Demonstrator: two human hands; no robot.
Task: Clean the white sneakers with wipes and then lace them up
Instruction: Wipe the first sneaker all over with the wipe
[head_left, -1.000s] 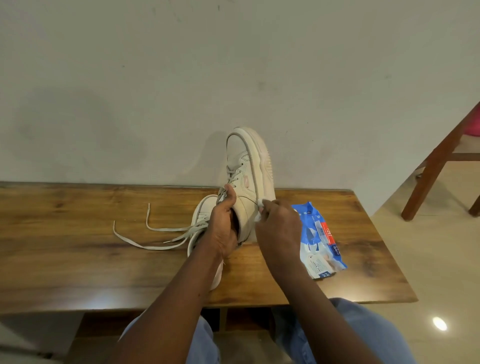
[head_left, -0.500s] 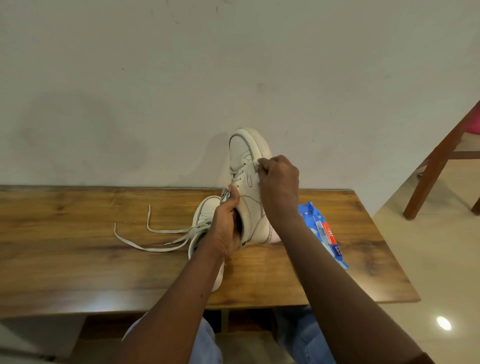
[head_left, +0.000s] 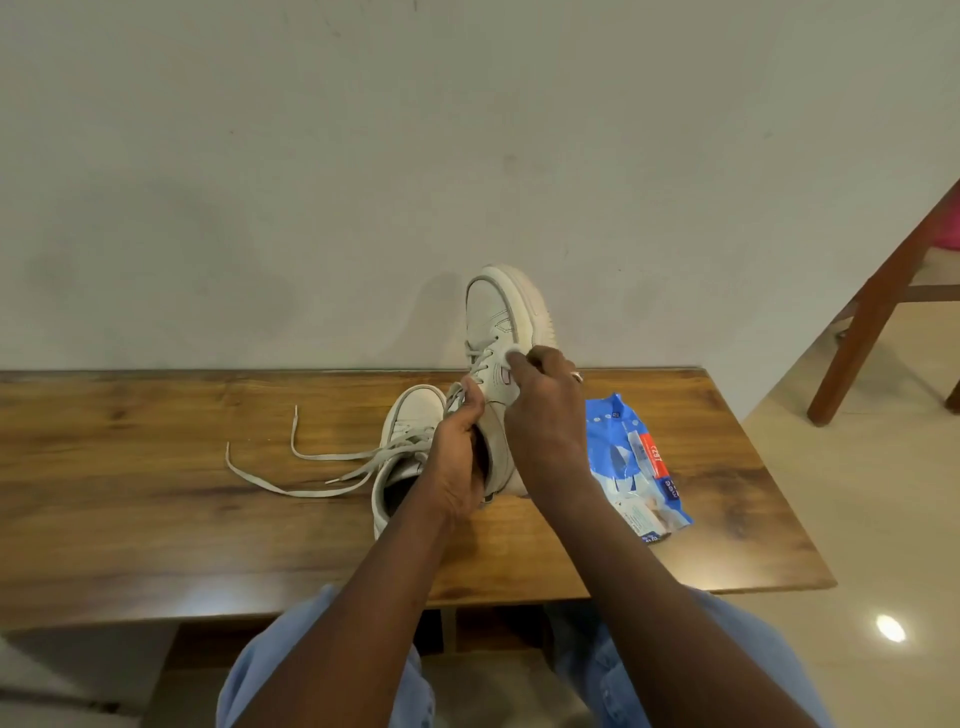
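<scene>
A white sneaker (head_left: 500, 317) stands tipped up on its heel, toe pointing up against the wall. My left hand (head_left: 460, 457) grips its collar and tongue near the heel. My right hand (head_left: 545, 415) pinches a small white wipe (head_left: 511, 357) against the sneaker's side by the eyelets. A second white sneaker (head_left: 408, 426) lies flat on the wooden table (head_left: 156, 493) just left of my left hand, partly hidden by my wrist. Its loose laces (head_left: 291, 467) trail off to the left.
A blue pack of wipes (head_left: 631, 467) lies on the table to the right of my right forearm. The wall (head_left: 311, 182) runs along the table's far edge. A wooden chair leg (head_left: 878, 306) stands on the tiled floor at the right.
My right hand went from low by the heel up to the eyelets, then slid slightly down the side with the wipe. My left hand has kept its hold on the collar.
</scene>
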